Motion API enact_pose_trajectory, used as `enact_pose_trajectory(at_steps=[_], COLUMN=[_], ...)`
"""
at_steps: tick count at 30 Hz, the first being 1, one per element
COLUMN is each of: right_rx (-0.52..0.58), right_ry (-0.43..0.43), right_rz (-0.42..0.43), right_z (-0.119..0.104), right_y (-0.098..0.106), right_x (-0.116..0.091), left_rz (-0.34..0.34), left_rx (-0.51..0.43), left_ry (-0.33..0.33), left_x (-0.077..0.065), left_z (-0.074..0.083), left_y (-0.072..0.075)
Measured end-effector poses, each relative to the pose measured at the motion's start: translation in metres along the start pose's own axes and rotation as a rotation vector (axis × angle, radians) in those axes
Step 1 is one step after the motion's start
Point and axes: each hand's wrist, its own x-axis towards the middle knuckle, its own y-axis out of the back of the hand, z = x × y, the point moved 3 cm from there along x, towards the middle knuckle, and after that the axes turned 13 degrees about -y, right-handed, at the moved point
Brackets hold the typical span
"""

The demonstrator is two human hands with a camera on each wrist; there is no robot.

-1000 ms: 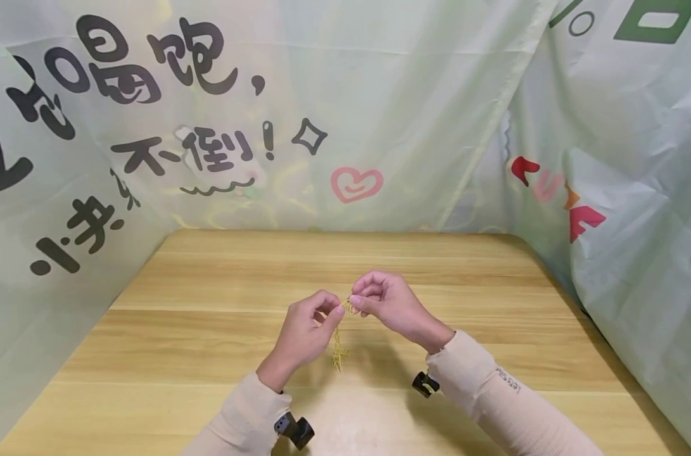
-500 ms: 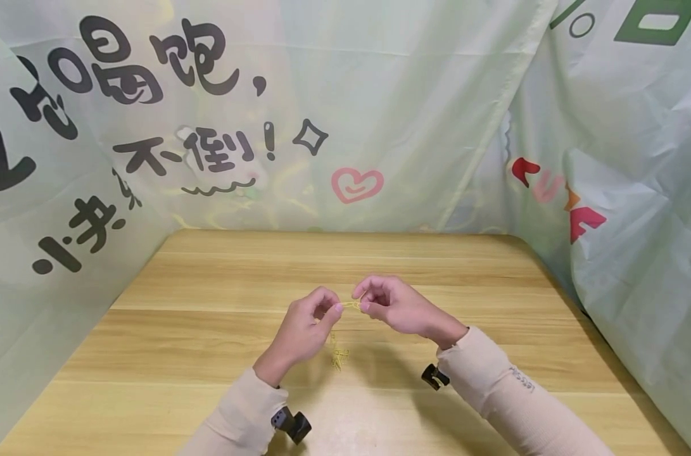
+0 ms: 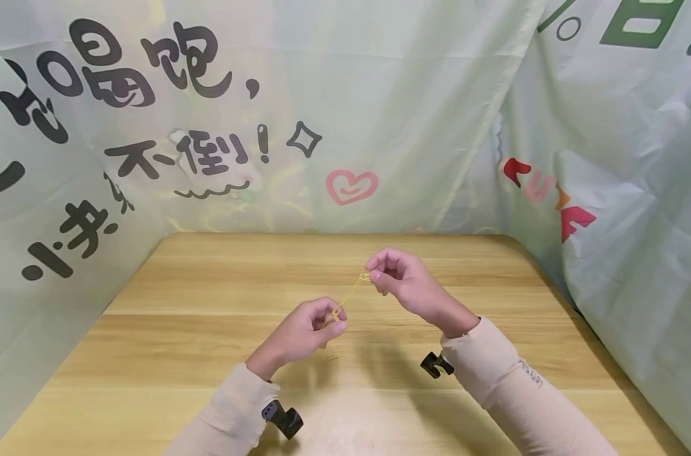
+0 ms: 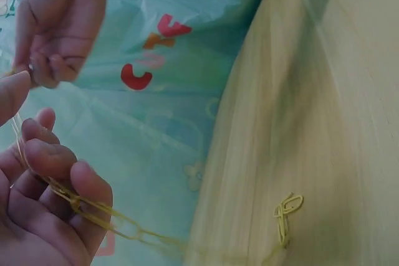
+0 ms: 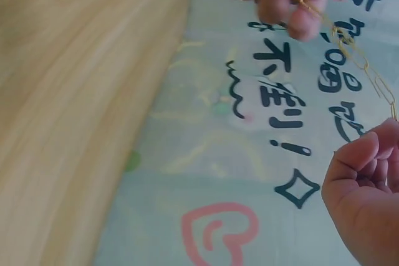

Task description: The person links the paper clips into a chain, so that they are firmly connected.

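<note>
A chain of linked yellow paper clips stretches slantwise between both hands, above the wooden table. The right hand, higher and farther right, pinches a clip at its upper end between thumb and index finger. Lower down, the left hand has its fingers curled about the chain, its thumb standing a little off the fingertips. In the left wrist view, links cross the left fingers and sag toward the table. There, more paper clips lie in a small bunch. The right wrist view shows several links pulled into a line.
The wooden table carries shadows of both arms. Pale green printed cloth hangs behind it and along both sides. Black wrist cameras are strapped at the cuffs.
The right hand has moved up and away from the left, drawing out more of the chain. The left hand has lowered slightly, its thumb lifting off. Fewer clips show on the table.
</note>
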Motion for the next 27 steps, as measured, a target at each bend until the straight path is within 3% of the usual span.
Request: enact_pose_trajectory(at_steps=[6,13,19,27], right_rx=[0.033,0.046,0.065,0.116], right_ry=[0.044,0.063,0.112,0.139], right_rz=[0.031,0.067,0.105,0.155], right_z=[-0.007,-0.01,-0.017,-0.017], right_y=[0.006,0.018,0.028,0.042], right_x=[0.002,0.001,0.0,-0.005], left_rz=[-0.016,-0.055,-0.09,-0.103], left_rx=[0.034,0.021,-0.027,-0.018], left_ry=[-0.016,0.046,0.073,0.101], left_x=[-0.007,-0.012,-0.012,-0.018], left_z=[-0.005,-0.009,-0.01,-0.014], left_y=[0.003,0.01,0.012,0.015])
